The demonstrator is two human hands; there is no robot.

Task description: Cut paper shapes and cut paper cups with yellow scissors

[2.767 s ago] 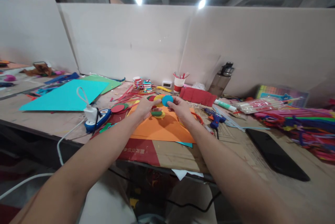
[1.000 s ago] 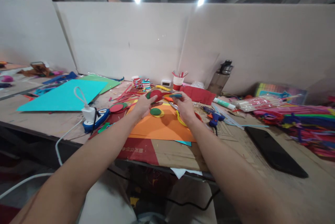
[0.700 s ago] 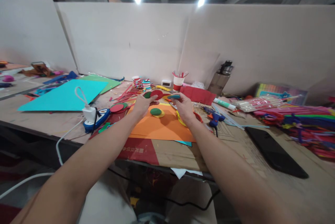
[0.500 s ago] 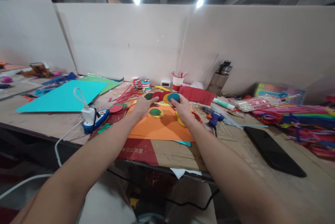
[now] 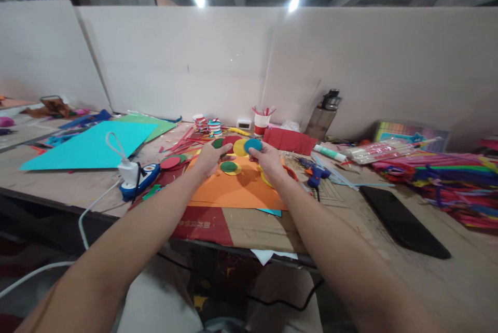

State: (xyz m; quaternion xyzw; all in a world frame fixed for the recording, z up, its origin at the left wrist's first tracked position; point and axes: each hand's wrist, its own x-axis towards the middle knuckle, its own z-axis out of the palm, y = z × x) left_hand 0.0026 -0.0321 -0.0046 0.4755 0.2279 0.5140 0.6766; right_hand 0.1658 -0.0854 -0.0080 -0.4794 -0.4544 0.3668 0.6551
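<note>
White partition [image 5: 171, 53] stands behind a crowded craft table [image 5: 78, 183]

The panels span the full width of the view, and the tabletop runs along their foot. Cardboard [image 5: 268, 229] with a red printed patch covers the table's near edge. A turquoise sheet [image 5: 93, 146] lies to the left; an orange sheet [image 5: 237, 195] rests on the cardboard, directly in front of the person. Off to the right are a heap of colourful fuzzy stems [image 5: 459, 182] and a black phone [image 5: 404, 221], with a dark-capped bottle [image 5: 322, 115] leaning farther back.

Both hands are raised over the far part of the orange sheet, a short gap between them. The left hand [image 5: 211, 159] grips one end of an overlapping row of discs, its thumb across the red disc [image 5: 232, 141], with a green disc [image 5: 217, 143] just behind the fingers. The right hand [image 5: 268, 161] pinches the other end by the blue disc [image 5: 253, 146]; a yellow disc [image 5: 239, 147] sits between blue and red. Near the right wrist show a red handle loop [image 5: 291, 171] and a blue glue gun [image 5: 317, 175].

Below the row, a second green disc [image 5: 228, 167] lies partly over a second yellow disc [image 5: 238, 169] on the orange sheet.
</note>
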